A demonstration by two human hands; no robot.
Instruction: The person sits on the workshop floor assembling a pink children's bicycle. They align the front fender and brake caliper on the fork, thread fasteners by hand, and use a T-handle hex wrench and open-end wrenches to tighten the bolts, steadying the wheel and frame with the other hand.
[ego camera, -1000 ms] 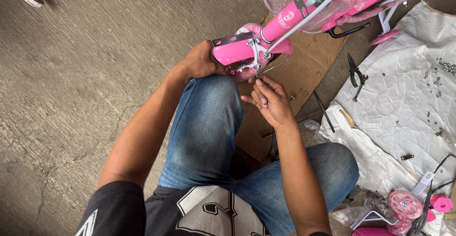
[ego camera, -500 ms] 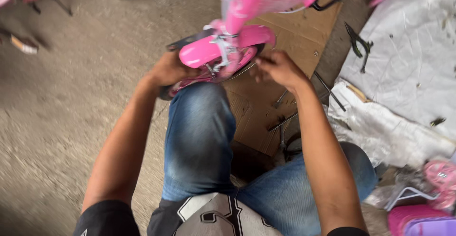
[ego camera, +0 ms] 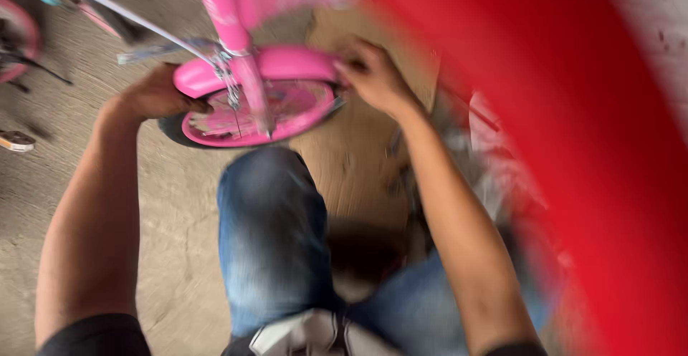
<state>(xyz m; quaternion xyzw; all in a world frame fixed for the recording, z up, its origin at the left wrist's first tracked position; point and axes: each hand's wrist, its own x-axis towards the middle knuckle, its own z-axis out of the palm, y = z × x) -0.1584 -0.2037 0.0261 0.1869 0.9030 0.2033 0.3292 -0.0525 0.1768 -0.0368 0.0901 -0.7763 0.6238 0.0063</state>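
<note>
Gripping pink wheel (ego camera: 251,116) at frame's upper centre: left hand (ego camera: 154,94) clasps tyre edge, right hand (ego camera: 373,77) clamps pink mudguard (ego camera: 287,62); red blur (ego camera: 573,148) fills right.

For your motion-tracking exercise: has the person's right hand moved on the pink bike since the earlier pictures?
Yes. The right hand has left the spot under the frame near the axle and now grips the right end of the pink mudguard, over the pink wheel.

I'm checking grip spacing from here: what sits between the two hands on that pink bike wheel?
In the head view, the pink wheel with its mudguard and the pink fork span the gap between the left hand and the right hand.
</note>
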